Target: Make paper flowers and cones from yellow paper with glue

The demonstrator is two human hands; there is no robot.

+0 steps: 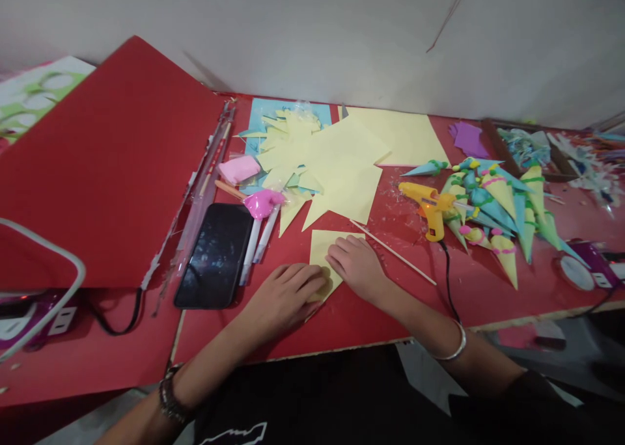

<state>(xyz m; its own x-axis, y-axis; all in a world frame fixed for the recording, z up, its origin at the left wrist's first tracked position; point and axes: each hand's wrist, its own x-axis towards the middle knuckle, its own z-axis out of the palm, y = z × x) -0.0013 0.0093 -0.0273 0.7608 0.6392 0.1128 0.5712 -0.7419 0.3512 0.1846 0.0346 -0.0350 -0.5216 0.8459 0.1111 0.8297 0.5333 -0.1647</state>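
Note:
A small yellow paper piece (322,242) lies on the red table near its front edge, under both hands. My left hand (286,295) has its fingers curled over the paper's lower left part, the fingertips partly hidden. My right hand (356,266) rests on the paper's right side, fingers bent and close together, pressing on it. A thin wooden stick (393,251) lies just beyond my right hand. Large cut yellow sheets (342,165) are spread behind the small piece.
A black phone (215,256) and white pens (256,240) lie at the left. On the right are a yellow glue gun (430,207) with its cord and a pile of decorated paper cones (500,198). A large red board (97,172) stands far left.

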